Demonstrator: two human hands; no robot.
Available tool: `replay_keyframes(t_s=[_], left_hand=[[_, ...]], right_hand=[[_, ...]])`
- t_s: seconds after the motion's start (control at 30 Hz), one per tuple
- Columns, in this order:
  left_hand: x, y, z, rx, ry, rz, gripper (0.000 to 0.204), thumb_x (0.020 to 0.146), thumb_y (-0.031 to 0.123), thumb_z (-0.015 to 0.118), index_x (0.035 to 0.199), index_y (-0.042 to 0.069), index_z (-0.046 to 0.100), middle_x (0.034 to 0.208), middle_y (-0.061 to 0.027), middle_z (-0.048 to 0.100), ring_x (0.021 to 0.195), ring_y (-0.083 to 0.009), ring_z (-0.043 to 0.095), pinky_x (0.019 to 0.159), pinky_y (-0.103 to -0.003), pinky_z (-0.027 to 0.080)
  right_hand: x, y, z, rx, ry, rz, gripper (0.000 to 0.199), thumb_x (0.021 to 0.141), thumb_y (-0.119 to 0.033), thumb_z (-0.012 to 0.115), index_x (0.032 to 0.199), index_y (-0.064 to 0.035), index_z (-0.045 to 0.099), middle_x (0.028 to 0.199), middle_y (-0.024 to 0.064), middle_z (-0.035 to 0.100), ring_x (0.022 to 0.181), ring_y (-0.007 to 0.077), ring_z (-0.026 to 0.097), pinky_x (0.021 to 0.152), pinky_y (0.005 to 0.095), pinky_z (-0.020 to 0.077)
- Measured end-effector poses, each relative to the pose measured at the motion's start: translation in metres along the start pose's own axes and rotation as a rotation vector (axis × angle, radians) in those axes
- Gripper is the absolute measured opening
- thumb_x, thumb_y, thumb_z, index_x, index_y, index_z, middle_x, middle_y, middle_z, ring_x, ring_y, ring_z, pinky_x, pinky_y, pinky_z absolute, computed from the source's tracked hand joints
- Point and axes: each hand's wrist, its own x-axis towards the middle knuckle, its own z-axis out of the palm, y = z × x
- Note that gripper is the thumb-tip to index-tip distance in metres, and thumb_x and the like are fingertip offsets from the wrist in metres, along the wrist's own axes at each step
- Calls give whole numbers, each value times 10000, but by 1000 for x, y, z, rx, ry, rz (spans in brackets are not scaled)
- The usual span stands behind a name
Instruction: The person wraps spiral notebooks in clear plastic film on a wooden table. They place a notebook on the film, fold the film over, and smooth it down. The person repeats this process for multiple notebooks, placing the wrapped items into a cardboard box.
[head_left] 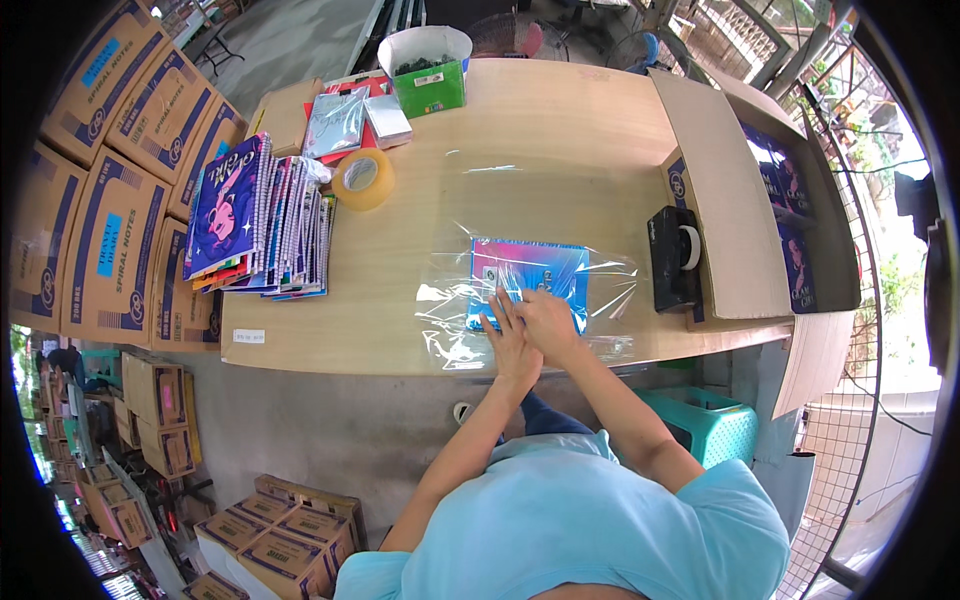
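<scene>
Blue notebook (530,280) lying on a clear plastic sheet (610,300) near the front edge of the wooden table (550,150). Left hand (508,335) flat, fingers spread, pressing on its near edge; right hand (548,318) touching alongside, palm down, pressing the same edge; neither clamped around anything. Likely trouble: slippery film sliding or creasing under the palms, or the loose front flap dropping over the table edge just below the wrists. Open tabletop beyond the notebook; black tape dispenser (675,258) and open cardboard box (760,200) close on the right, stack of notebooks (260,215) and tape roll (363,178) well apart on the left.
</scene>
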Motion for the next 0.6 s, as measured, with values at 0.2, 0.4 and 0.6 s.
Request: replay_keyframes(t_s=[0.2,0.4,0.6], left_hand=[[0,2,3,40,2,-15,840,878,386,583,1483,-39,185,1526,-354,55,1418,-536,33,1069,-711,67],[1,4,0,-35,26,-36,870,856,410,605,1488,-19,189,1525,-353,55,1417,-536,38,1069,-710,65],[-12,-13,-42,-47,-194,32,839,804,324,678,1462,-4,274,1522,-344,110,1411,-530,92,1079,-693,67]], right_hand=[[1,6,7,-3,-26,17,81,694,-105,654,762,-71,680,796,64,585,803,264,617,628,408,510],[-3,2,10,-36,-9,34,98,689,-103,643,774,-63,672,825,55,587,855,257,603,687,385,520],[-22,0,10,-106,-71,5,309,736,-123,629,1028,-23,640,990,95,563,978,260,561,788,391,516]])
